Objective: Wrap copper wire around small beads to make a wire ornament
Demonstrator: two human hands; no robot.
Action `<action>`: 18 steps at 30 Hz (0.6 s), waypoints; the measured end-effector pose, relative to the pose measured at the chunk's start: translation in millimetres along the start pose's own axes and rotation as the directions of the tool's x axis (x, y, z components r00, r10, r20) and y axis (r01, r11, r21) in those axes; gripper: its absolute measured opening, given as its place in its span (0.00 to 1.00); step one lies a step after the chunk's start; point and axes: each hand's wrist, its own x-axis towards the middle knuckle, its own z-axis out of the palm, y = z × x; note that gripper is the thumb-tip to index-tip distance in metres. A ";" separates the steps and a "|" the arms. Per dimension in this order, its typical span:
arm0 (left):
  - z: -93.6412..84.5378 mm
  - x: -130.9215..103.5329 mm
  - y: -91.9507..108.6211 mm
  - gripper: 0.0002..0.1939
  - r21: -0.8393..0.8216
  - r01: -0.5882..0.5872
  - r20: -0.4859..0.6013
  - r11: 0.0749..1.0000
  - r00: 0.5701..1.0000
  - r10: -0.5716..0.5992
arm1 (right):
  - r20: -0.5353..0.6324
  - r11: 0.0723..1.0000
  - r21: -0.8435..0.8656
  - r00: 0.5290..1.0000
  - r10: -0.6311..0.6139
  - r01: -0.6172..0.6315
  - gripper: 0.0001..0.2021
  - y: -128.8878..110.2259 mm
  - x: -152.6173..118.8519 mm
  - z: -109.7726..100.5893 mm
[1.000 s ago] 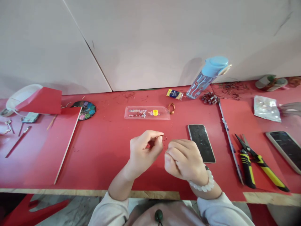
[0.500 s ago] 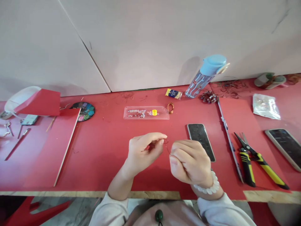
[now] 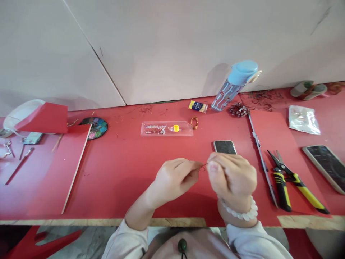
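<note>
A thin dark red cord (image 3: 203,167) runs between my two hands, with a small loop showing in the gap. My left hand (image 3: 176,180) pinches it between thumb and fingertips. Closed in a fist, my right hand (image 3: 233,176) grips the other part of the cord, thumb on top; a white bead bracelet (image 3: 242,214) circles that wrist. Beyond the hands lies a clear plastic tray (image 3: 167,134) with small beads and a yellow cap (image 3: 176,128). A phone (image 3: 224,146) is partly hidden behind my right hand.
At the right lie black-and-yellow pliers (image 3: 282,190), another phone (image 3: 327,167) and a plastic packet (image 3: 304,120). A blue-lidded bottle (image 3: 231,88) stands near the wall, by a small yellow-blue packet (image 3: 197,106) and a braided ring (image 3: 194,123). A red board (image 3: 63,169) and paint palette (image 3: 98,127) are leftward.
Both hands have shifted to the right, still holding the cord, and my right fist now covers more of the phone. The gap between the hands remains small.
</note>
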 end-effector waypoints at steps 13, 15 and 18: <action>-9.9 1.6 4.6 0.07 -0.024 0.077 -0.144 0.997 0.986 -0.080 | 0.033 0.955 0.220 0.980 0.198 -0.200 0.20 24.9 11.8 14.0; -11.1 2.3 4.7 0.07 -0.014 0.058 -0.176 0.998 0.983 -0.059 | 0.043 0.945 0.248 0.977 0.207 -0.211 0.20 24.3 13.3 15.2; -12.0 3.0 4.4 0.06 0.020 0.031 -0.221 0.999 0.975 -0.026 | 0.107 0.930 0.280 0.970 0.217 -0.239 0.19 21.3 17.1 15.6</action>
